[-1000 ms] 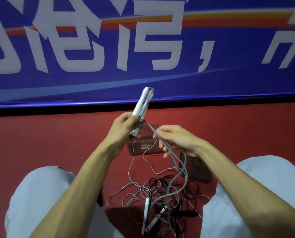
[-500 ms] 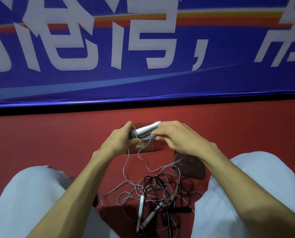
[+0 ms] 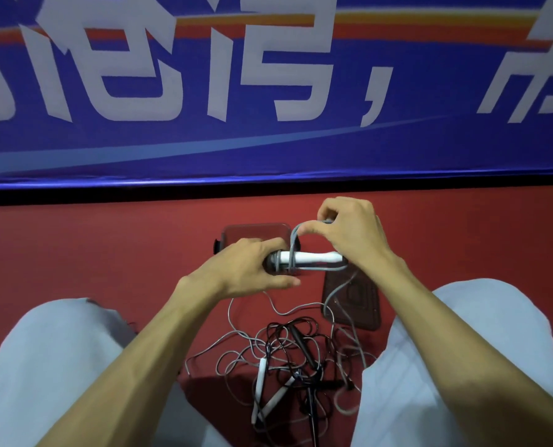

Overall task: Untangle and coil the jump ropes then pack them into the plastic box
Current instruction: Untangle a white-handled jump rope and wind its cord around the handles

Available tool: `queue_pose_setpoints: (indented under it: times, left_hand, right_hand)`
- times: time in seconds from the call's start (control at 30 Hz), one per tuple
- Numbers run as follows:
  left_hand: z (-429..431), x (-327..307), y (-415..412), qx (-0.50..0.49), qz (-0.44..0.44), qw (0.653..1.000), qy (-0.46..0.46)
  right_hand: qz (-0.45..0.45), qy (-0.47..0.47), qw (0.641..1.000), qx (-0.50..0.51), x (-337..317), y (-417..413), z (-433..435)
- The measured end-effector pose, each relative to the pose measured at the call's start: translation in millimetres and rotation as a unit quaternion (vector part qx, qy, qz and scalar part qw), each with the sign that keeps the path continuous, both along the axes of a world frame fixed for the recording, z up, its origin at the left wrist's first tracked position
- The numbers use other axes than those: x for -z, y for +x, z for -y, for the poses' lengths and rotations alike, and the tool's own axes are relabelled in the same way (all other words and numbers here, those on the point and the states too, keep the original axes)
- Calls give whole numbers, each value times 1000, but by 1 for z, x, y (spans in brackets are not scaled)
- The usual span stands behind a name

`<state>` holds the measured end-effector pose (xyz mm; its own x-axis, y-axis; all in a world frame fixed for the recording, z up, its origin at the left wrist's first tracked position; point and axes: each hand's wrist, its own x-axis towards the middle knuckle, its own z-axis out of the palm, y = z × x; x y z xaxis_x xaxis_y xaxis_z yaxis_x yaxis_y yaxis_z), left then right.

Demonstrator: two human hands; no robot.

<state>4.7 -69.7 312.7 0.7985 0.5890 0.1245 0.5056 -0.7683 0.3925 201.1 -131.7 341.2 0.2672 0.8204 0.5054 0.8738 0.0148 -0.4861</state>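
My left hand [image 3: 246, 272] grips the dark end of a pair of white jump rope handles [image 3: 310, 258], held level above the floor. My right hand [image 3: 349, 233] pinches a loop of the grey rope [image 3: 296, 235] above the handles, with turns of it wound round them. The grey rope trails down to a tangle of grey and black ropes [image 3: 288, 356] on the floor between my knees, where two more white handles [image 3: 260, 379] lie. The transparent plastic box [image 3: 252, 232] stands on the floor behind my hands, partly hidden.
The box's lid [image 3: 355, 304] lies flat on the red floor to the right of the tangle. My knees in light trousers [image 3: 52, 366] flank the pile. A blue banner with white characters [image 3: 268, 91] covers the wall just beyond.
The handles turned from upright to level. My right hand rose from the trailing rope and carried a loop up over the handles.
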Motion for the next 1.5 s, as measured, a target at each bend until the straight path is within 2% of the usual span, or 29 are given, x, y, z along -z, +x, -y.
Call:
queue_pose_setpoints:
  times: [0.07,0.13,0.23,0.37,0.47,0.57,0.63,0.77,0.93,1.07,1.17,1.2,1.3,1.37,1.5]
  left_hand:
    - [5,-6,0,-3,30,1000,-1]
    - [11,-10,0,2,57,998,-12]
    - [12,-15,-2,14,123,988,-97]
    - [13,-28,-7,18,267,938,-218]
    - [13,-30,-5,-18,347,893,-285]
    - [13,-30,-2,-44,389,853,-345]
    - [13,-32,-2,-61,410,822,-389]
    - [8,-31,-1,-78,447,796,-400]
    - [-2,-29,-2,-145,491,762,-396]
    - [-9,-24,-5,-192,510,750,-375]
    - [-16,-18,-7,-233,504,748,-363]
    - [-19,-14,-9,-244,490,766,-337]
    - [-24,-4,-10,-258,367,878,-165]
    - [-23,-1,-10,-241,281,924,-98]
    - [-19,4,-9,-183,128,970,-94]
  right_hand:
    - [-83,-37,996,6,0,-2,-3]
    - [-201,-86,975,-33,-5,-3,-3]
    - [-393,-142,902,-107,-12,-2,1]
    - [-572,-118,795,-162,-12,-3,1]
    - [-595,-122,777,-167,-14,-4,1]
    - [-636,-119,743,-173,-14,-4,0]
    - [-643,-123,733,-186,-12,-5,0]
    - [-609,-150,751,-209,-9,-9,0]
    - [-505,-242,798,-223,-6,-9,0]
    - [-407,-274,859,-148,0,-11,-1]
    - [-295,-224,921,-121,1,-14,-1]
    - [-246,-185,943,-123,0,-16,0]
    - [-76,-87,984,-135,-5,-19,4]
    - [-1,-73,981,-179,-7,-19,7]
    - [124,-90,960,-233,-1,-16,10]
